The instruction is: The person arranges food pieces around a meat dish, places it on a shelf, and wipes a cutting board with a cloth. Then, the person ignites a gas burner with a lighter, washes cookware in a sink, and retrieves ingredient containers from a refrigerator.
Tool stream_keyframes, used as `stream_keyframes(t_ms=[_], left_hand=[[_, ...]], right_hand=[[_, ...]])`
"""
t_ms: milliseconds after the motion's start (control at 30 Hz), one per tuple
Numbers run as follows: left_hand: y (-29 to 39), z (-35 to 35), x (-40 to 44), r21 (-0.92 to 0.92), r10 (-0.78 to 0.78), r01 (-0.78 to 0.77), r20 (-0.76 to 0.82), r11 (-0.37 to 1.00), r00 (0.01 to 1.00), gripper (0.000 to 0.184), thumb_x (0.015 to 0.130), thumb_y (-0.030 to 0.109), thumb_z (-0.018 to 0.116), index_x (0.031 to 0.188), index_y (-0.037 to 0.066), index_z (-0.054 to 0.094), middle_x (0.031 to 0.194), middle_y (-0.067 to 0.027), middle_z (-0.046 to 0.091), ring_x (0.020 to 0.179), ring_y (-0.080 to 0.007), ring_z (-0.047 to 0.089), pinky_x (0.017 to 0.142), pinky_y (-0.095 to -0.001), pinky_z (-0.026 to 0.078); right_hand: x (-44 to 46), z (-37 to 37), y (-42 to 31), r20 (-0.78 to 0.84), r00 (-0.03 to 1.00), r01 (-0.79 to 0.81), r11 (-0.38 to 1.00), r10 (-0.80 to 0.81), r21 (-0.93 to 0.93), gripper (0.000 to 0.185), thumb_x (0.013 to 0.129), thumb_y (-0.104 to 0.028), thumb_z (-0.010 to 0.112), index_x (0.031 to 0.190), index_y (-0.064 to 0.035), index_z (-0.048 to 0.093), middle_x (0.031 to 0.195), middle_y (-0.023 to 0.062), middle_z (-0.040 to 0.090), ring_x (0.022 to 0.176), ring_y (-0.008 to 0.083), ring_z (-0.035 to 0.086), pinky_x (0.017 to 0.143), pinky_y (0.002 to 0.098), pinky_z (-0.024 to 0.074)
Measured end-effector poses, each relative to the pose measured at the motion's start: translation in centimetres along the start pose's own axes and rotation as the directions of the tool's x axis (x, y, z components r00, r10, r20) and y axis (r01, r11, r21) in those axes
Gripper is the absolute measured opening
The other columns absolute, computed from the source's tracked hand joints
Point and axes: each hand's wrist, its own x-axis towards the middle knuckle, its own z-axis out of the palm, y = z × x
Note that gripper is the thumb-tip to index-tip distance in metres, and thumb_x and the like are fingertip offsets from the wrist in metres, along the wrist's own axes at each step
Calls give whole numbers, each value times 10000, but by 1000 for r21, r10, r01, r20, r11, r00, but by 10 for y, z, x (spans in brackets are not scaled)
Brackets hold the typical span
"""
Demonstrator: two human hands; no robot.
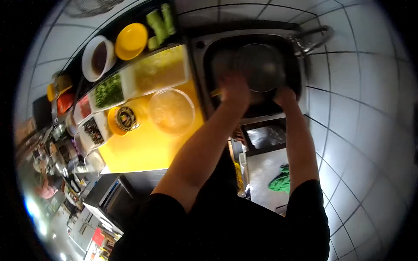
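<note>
bowl, round and clear, sits in the sink. right hand is at its rim at 5 o'clock; left hand is near 8 o'clock. blur hides how open the 2 are, or any grip. yellow board lies at 8 o'clock.

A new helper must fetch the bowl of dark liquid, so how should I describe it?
Start at the dark sink, then go left to the yellow board. Past the white containers along its edge stands a round white bowl. The dark liquid inside sets it apart from the yellow dish beside it.
</note>
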Motion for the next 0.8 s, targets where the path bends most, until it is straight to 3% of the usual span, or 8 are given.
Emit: stream_keyframes(t_ms=[67, 367, 400, 467, 533, 633, 700, 800], left_hand=[[-9, -45, 8, -177, 47, 43, 478, 983, 877, 373, 905, 154, 592, 1247, 9, 627, 1269, -202, 638, 1143, -369, 649, 901, -470, 546], [-8, -7, -63, -485, 45, -65, -53, 872, 998, 182, 872, 84, 581, 991, -35, 650, 954, -244, 687, 822, -369, 716, 708, -463, 577], [-9, 1, -67, -559, 33, -140, -197, 818, 980, 173, 893, 101, 573, 969, -38, 641, 901, -248, 686, 789, -366, 711, 676, -456, 570], [-9, 5, -74, -771, 67, 36, 102, 636, 993, 179, 915, 134, 574, 948, -30, 638, 843, -247, 677, 765, -368, 702, 671, -450, 563], [-10, -37, -82, -842, 58, 379, 432, 384, 900, 211, 937, 192, 583, 926, -12, 635, 744, -236, 659, 724, -371, 687, 667, -455, 551], [-33, -9, -87, -823, 57, 295, 366, 485, 929, 202, 943, 178, 568, 891, -8, 624, 734, -245, 652, 688, -385, 678, 637, -471, 544], [-47, 30, -102, -673, 115, -155, -105, 723, 988, 158, 944, 167, 554, 940, 16, 599, 741, -268, 635, 703, -444, 660, 638, -516, 534], [-36, -25, -110, -734, -133, 332, 318, 592, 939, 236, 915, 124, 561, 1101, -17, 533, 971, -298, 642, 926, -480, 636, 781, -551, 523]], right_hand=[[-27, -33, 7, -9, 1000, 1, 1000, -1, 6, 513, 811, -363, 707, 1193, -25, 663, 1176, 227, 676, 1116, 355, 653, 939, 457, 535], [-47, -87, -1, -227, 955, 51, 651, 189, 757, 727, 893, -458, 634, 1378, 65, 490, 1391, 289, 526, 1265, 412, 544, 1018, 497, 478], [-37, -84, -17, -110, 973, 18, 414, 201, 910, 698, 871, -415, 662, 1358, 61, 507, 1311, 262, 571, 1173, 380, 580, 975, 464, 489], [-12, -72, -53, 114, 988, -101, -122, 107, 987, 645, 827, -331, 717, 1316, 52, 540, 1150, 206, 661, 988, 317, 652, 888, 396, 511], [55, -18, -73, 195, 944, -175, -96, 266, 980, 666, 810, -265, 736, 1346, 56, 505, 1218, 225, 630, 1029, 341, 643, 908, 407, 512], [21, -38, -94, -203, 947, 125, 297, 250, 947, 679, 782, -183, 754, 1360, 52, 488, 1264, 251, 604, 1063, 388, 627, 941, 434, 507], [-17, -75, -93, -488, 867, 357, 556, 102, 751, 659, 791, -150, 762, 1360, 40, 489, 1294, 266, 582, 1121, 400, 603, 970, 459, 503], [-15, -96, -86, -616, 778, 416, 836, -125, 357, 602, 820, -121, 741, 1353, 23, 502, 1318, 271, 564, 1191, 406, 576, 1013, 483, 487]])
